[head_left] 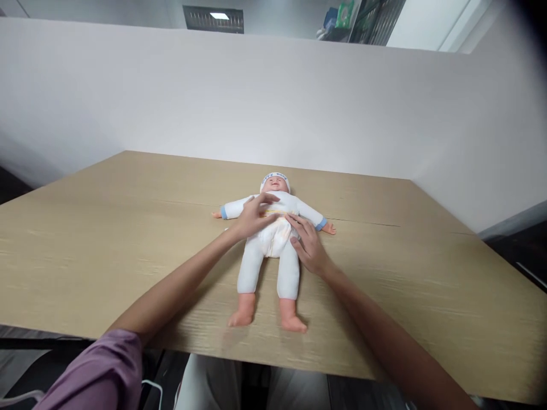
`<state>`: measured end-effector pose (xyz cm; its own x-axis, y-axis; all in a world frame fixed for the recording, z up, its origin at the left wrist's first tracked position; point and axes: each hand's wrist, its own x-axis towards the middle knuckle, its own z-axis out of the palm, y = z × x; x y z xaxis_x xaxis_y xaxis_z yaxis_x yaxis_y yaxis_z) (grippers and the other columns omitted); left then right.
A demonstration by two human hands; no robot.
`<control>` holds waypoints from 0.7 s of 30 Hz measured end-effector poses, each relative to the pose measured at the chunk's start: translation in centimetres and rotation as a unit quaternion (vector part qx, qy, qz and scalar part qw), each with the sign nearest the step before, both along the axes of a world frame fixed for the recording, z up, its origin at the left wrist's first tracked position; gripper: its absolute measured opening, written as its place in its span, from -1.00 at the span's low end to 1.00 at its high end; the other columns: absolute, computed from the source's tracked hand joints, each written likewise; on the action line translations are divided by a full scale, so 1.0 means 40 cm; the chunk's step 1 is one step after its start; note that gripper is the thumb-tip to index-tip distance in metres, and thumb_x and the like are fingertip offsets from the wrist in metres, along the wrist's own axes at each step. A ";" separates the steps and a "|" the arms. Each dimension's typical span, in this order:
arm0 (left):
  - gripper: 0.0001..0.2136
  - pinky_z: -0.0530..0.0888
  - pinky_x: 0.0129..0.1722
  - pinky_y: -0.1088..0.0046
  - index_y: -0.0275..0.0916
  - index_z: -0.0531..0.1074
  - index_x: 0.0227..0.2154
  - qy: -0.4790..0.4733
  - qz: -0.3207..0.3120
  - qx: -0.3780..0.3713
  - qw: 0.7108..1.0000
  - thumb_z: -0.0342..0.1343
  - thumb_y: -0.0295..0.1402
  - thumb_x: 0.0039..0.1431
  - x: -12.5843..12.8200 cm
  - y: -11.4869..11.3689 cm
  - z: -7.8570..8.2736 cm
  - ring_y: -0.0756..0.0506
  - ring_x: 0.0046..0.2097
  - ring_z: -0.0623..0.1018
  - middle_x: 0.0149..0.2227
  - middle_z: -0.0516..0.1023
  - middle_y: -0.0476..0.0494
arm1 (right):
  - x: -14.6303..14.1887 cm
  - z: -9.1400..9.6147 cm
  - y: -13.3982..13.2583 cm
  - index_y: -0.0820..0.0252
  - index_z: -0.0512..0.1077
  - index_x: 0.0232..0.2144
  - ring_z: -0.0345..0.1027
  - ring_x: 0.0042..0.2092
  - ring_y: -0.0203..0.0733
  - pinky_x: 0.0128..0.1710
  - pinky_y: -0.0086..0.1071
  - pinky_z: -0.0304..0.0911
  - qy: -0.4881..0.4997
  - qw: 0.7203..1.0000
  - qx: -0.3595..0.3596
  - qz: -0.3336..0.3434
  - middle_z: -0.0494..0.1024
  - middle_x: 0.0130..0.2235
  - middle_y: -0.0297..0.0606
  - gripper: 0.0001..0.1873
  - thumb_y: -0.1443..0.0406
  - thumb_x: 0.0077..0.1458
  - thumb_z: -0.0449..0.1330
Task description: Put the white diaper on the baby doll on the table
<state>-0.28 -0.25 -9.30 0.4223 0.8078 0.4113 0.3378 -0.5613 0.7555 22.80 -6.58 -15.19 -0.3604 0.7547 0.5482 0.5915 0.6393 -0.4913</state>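
Observation:
A baby doll [270, 267] in a white suit and cap lies on its back on the wooden table [106, 239], head away from me, bare feet near the front edge. It wears a white diaper [276, 239] round its waist. My left hand [253, 216] rests on the doll's chest and left side, fingers stretched out over the diaper's top edge. My right hand [308, 245] lies on the doll's right hip, fingers flat against the diaper's side. Neither hand holds anything up.
A white partition wall [273, 97] stands behind and to the right of the table. The table's front edge runs just below the doll's feet. A shelf with coloured items [342, 20] shows above the wall.

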 end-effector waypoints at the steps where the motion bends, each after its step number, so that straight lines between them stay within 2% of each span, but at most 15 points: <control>1: -0.65 0.35 0.22 0.25 -0.16 0.39 0.07 0.003 0.035 0.014 0.999 0.13 -0.13 0.31 -0.028 -0.009 -0.018 -0.19 0.19 0.47 0.16 0.51 -0.18 | 0.002 -0.001 0.000 -0.03 0.11 0.45 0.07 0.42 0.02 0.42 0.04 -0.01 -0.003 1.000 0.000 -0.002 0.23 0.41 -0.18 -0.43 0.13 0.46 -0.10; 5: -0.73 0.32 0.22 0.18 -0.18 0.40 -0.02 0.057 0.151 0.031 0.986 0.08 -0.15 0.34 -0.151 -0.030 -0.099 -0.20 0.12 0.48 0.07 0.54 -0.21 | 0.005 0.005 -0.006 -0.01 0.09 0.45 0.08 0.41 0.03 0.41 0.03 0.00 -0.015 1.000 0.020 -0.004 0.23 0.41 -0.16 -0.42 0.13 0.46 -0.08; 8: -0.75 0.37 0.13 0.16 -0.20 0.40 -0.08 0.119 0.177 0.050 0.976 0.12 -0.17 0.29 -0.212 -0.026 -0.137 -0.24 0.04 0.49 -0.01 0.54 -0.25 | -0.009 0.033 -0.012 0.04 0.19 0.38 0.14 0.36 0.05 0.39 0.02 0.04 -0.001 0.998 0.044 -0.033 0.30 0.35 -0.10 -0.47 0.14 0.44 -0.02; 11: -0.77 0.39 0.04 0.16 -0.19 0.40 -0.17 0.197 0.185 0.066 0.961 0.10 -0.14 0.30 -0.226 -0.023 -0.149 -0.27 -0.02 0.49 -0.10 0.55 -0.24 | -0.055 0.082 -0.006 0.05 0.37 0.19 0.24 0.27 0.07 0.31 0.02 0.11 0.018 0.995 0.071 -0.071 0.40 0.23 -0.10 -0.62 0.16 0.41 0.03; 13: -0.78 0.38 0.04 0.13 -0.19 0.38 -0.19 0.253 0.199 0.080 0.943 0.08 -0.14 0.30 -0.221 -0.026 -0.153 -0.30 -0.02 0.48 -0.13 0.56 -0.25 | -0.102 0.115 0.009 0.08 0.44 0.01 0.31 0.16 0.07 0.22 -0.01 0.18 0.015 0.992 0.088 -0.094 0.49 0.08 -0.11 -0.75 0.19 0.39 0.06; 15: -0.76 0.37 0.04 0.10 -0.21 0.39 -0.18 0.301 0.218 0.088 0.924 0.08 -0.13 0.29 -0.215 -0.030 -0.157 -0.35 0.01 0.45 -0.11 0.55 -0.30 | -0.155 0.141 0.032 0.11 0.44 -0.16 0.34 0.03 0.04 0.11 -0.09 0.22 -0.002 0.987 0.093 -0.127 0.51 -0.08 -0.13 -0.84 0.20 0.36 0.10; 17: -0.72 0.37 0.03 0.08 -0.23 0.40 -0.19 0.323 0.232 0.076 0.914 0.10 -0.10 0.27 -0.215 -0.031 -0.160 -0.38 0.04 0.44 -0.08 0.55 -0.36 | -0.205 0.154 0.059 0.12 0.39 -0.27 0.34 -0.07 0.00 0.00 -0.17 0.23 -0.037 0.984 0.078 -0.154 0.50 -0.18 -0.17 -0.84 0.18 0.32 0.15; 19: -0.73 0.36 0.00 0.10 -0.22 0.41 -0.26 0.297 0.230 0.035 0.926 0.14 -0.09 0.22 -0.220 -0.027 -0.160 -0.38 0.01 0.46 -0.14 0.56 -0.33 | -0.243 0.155 0.083 0.12 0.35 -0.33 0.33 -0.15 -0.02 -0.10 -0.21 0.20 -0.087 0.981 0.048 -0.169 0.49 -0.24 -0.20 -0.78 0.13 0.27 0.21; 21: -0.77 0.36 -0.04 0.16 -0.20 0.41 -0.37 0.221 0.218 -0.030 0.950 0.20 -0.14 0.16 -0.228 -0.020 -0.156 -0.33 -0.08 0.49 -0.27 0.56 -0.24 | -0.264 0.150 0.101 0.12 0.34 -0.35 0.33 -0.18 -0.02 -0.15 -0.22 0.16 -0.142 0.973 0.021 -0.182 0.50 -0.27 -0.21 -0.74 0.10 0.21 0.25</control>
<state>-9.39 -1.04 -15.54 0.1617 0.9623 0.2188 0.8203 -0.2544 0.5123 12.24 -2.53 -9.18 -0.2151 0.8401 0.4980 0.8904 0.3782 -0.2534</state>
